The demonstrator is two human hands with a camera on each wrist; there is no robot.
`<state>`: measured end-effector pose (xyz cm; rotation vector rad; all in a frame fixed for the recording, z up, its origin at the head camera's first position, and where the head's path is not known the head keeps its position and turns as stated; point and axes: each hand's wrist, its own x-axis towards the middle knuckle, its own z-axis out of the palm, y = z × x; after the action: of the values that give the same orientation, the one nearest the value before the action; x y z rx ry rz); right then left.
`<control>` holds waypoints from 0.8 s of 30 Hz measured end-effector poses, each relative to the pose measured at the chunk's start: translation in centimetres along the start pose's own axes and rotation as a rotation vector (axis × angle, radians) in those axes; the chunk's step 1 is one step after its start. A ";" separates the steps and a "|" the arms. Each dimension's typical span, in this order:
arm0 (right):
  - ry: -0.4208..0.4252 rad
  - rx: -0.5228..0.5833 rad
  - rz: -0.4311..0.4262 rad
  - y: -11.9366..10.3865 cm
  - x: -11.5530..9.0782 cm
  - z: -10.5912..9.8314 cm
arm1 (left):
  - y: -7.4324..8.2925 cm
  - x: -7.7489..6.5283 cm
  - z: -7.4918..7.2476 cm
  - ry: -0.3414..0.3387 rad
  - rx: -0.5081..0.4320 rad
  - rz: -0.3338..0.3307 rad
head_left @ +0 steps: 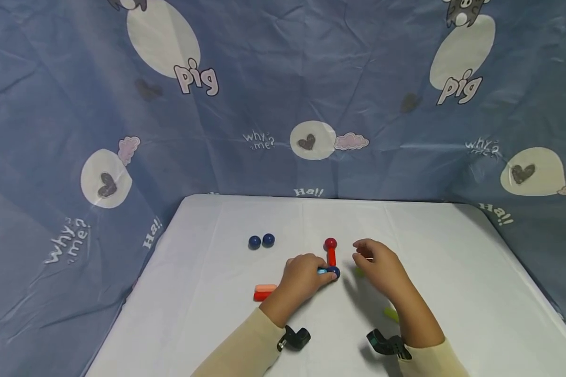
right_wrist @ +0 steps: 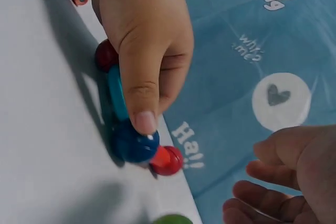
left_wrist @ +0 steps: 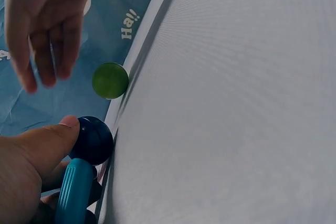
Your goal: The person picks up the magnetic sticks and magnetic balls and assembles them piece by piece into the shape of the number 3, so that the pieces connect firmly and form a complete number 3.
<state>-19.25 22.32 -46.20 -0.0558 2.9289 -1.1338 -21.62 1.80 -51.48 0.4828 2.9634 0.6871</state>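
My left hand pinches a dark blue ball, its thumb pressed on the ball's side. A light blue rod joins the ball and runs back beneath the palm. At the rod's other end, the right wrist view shows a dark red ball, partly covered by the hand. Beyond the blue ball, a red rod points away and carries a red ball on its far end. To the right, my right hand hovers over the table, fingers loosely bent, holding nothing. A green ball sits below it.
Two dark blue balls lie at the back left of the white table. An orange rod and a red rod lie side by side left of the left wrist. Near the right wrist is a green rod. Patterned blue cloth hangs behind.
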 end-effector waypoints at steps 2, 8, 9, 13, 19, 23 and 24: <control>-0.010 -0.015 -0.009 0.3 -1.1 -0.5 | 0.0 0.0 0.0 -0.006 -0.003 -0.008; -0.073 -0.067 -0.016 2.2 -4.6 -2.0 | 0.0 -0.1 0.3 -0.008 -0.027 -0.006; -0.088 -0.078 -0.019 2.6 -5.1 -2.2 | 0.0 -0.1 0.3 -0.007 -0.031 -0.004; -0.164 -0.089 0.003 4.5 -6.6 -2.8 | 0.2 -0.1 0.3 0.000 -0.043 -0.013; -0.269 -0.125 0.006 7.0 -8.2 -3.3 | 0.3 0.0 0.2 -0.017 -0.039 -0.032; -0.294 -0.152 -0.012 8.0 -9.1 -3.5 | 0.1 0.0 0.3 -0.002 -0.019 -0.018; -0.295 -0.153 -0.008 8.1 -9.3 -3.5 | 0.1 0.0 0.3 0.004 -0.015 -0.017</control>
<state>-10.28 31.00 -49.15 -0.2148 2.7452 -0.8182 -21.58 2.00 -51.71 0.4554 2.9599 0.7085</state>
